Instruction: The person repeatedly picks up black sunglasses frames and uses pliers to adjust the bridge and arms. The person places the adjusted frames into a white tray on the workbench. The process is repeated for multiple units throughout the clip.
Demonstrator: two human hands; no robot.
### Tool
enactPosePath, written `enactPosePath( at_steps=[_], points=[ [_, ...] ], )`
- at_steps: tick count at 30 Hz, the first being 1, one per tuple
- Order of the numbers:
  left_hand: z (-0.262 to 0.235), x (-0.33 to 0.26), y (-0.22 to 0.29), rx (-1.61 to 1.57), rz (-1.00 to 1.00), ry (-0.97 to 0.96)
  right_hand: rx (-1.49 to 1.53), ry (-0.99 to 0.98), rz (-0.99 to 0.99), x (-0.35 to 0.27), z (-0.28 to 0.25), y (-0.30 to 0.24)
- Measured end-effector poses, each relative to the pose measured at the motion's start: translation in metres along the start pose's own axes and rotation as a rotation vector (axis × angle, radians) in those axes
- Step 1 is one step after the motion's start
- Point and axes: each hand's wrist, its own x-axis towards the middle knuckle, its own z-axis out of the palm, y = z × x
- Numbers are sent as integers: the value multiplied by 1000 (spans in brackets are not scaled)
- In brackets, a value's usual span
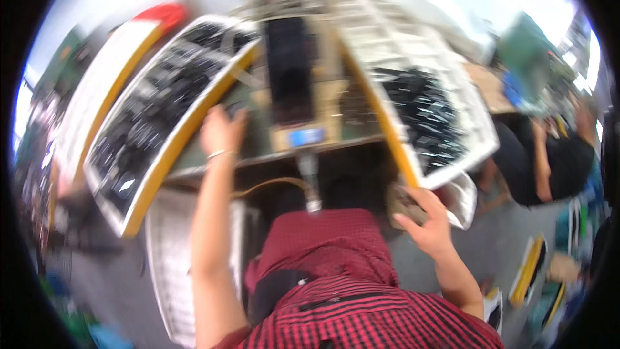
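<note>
My left hand (223,132), with a thin band at its wrist, is over the bench beside the inner yellow edge of the left tray (187,120). Motion blurs its fingers, so any small thing in them cannot be made out. Many dark, shiny small parts (152,113) fill that tray. Below the near corner of the right tray (475,132), my right hand (429,223) has thumb and forefinger apart, with nothing visible between them. A heap of dark, slim parts (423,119) lies in this tray. Between the trays stands a dark upright machine (289,68) on a pale base.
A blue-lit panel (305,136) sits at the machine's front. Farther left stands another white tray (103,90) with a yellow edge. A white ribbed tray (171,265) is below the bench at left. A pale bag (462,200) hangs under the right tray. Another person (546,161) sits at right.
</note>
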Motion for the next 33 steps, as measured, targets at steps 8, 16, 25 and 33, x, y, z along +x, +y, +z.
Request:
enactPosePath(
  at_steps=[8,16,25,33],
  points=[
    [27,35,-9,342,-74,-13,339,160,287,57,-50,28],
    [-60,-74,-73,-69,280,569,602,-19,392,-7,3,26],
    [-51,-291,-308,239,-553,161,399,-686,405,-44,75,8],
    [-3,-271,-303,465,366,-591,209,-639,169,-34,93,-9]
  ],
)
